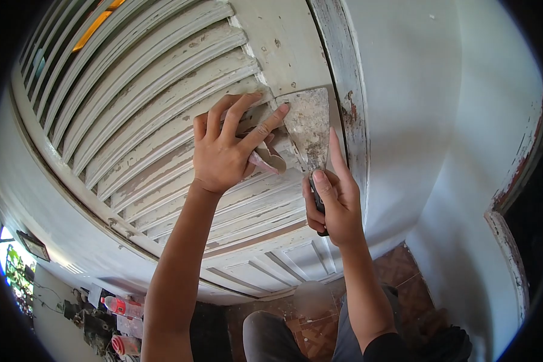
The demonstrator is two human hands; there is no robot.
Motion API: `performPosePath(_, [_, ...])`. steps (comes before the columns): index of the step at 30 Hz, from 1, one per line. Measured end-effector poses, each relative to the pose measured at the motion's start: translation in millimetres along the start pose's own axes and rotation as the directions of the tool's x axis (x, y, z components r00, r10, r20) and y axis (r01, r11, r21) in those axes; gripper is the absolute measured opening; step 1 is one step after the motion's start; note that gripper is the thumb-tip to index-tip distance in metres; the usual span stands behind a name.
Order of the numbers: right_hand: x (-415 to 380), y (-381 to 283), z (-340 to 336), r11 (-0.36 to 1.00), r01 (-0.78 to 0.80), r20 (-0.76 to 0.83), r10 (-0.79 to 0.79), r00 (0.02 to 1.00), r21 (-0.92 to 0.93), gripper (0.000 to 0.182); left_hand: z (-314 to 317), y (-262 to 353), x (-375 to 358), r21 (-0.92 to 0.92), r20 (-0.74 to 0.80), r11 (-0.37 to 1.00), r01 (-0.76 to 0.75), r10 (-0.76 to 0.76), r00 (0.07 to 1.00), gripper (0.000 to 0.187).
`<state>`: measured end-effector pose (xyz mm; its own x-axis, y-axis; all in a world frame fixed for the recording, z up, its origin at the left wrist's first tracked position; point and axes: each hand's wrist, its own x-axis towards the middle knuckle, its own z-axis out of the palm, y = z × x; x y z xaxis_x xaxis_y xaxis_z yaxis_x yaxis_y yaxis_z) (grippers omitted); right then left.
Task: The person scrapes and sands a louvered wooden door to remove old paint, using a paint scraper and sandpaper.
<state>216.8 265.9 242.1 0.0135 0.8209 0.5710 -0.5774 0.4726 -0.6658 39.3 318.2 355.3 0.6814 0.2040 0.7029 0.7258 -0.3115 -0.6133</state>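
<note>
My right hand (338,205) is wrapped round the dark handle of a wide scraper (308,123), index finger stretched along the blade's edge. The blade is smeared with pale residue and lies against the door frame beside the slats. My left hand (226,142) is pressed to the louvered door (163,114), holding a curled piece of sandpaper (268,160) beneath its palm and thumb side. One of its fingertips touches the blade's upper left corner. Paint on the slats is worn and chipped, with brown patches showing.
To the right is a white wall (404,108), with a chipped edge (507,253) farther over. Below are my knees (271,338) above a brown tiled floor (314,332). Bottles with red labels (123,306) and assorted items stand at the lower left.
</note>
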Motion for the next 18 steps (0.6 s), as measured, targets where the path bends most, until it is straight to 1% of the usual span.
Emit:
performPosePath(2, [1,3,0,0.996,0.035,-0.008,-0.036,0.999,-0.083,0.064,1,0,0,-0.003,0.003,1.000,-0.001,0.001,1.000,0.054])
performPosePath(6, [3,1,-2,0.996,-0.002,-0.021,0.000,1.000,-0.087,0.064,2,0,0,0.001,0.005,1.000,0.003,-0.003,1.000,0.054])
performPosePath(8, [1,-5,1,0.995,-0.024,-0.025,0.022,0.999,-0.094,0.064,5,-2,0,0.008,-0.042,1.000,-0.012,0.012,0.999,0.054])
performPosePath(12, [4,-15,4,0.994,-0.037,-0.014,0.036,0.999,-0.106,0.064,2,-2,2,-0.005,-0.022,1.000,0.006,-0.006,1.000,0.055])
performPosePath(14, [0,-24,11,0.991,-0.125,-0.057,0.122,0.991,-0.045,0.064,5,-3,1,-0.013,-0.050,1.000,-0.002,0.001,0.999,0.055])
performPosePath(15, [-1,-16,8,0.992,-0.082,-0.049,0.078,0.996,-0.093,0.064,4,-1,0,-0.012,-0.050,1.000,-0.002,0.001,0.999,0.055])
performPosePath(17, [4,-19,8,0.991,-0.066,-0.037,0.063,0.997,-0.115,0.064,-2,-1,3,0.006,-0.008,1.000,-0.003,0.003,1.000,0.057])
performPosePath(18, [6,-20,6,0.988,-0.063,-0.036,0.058,0.998,-0.142,0.065,-1,-2,4,0.011,-0.015,1.000,0.004,-0.004,1.000,0.057])
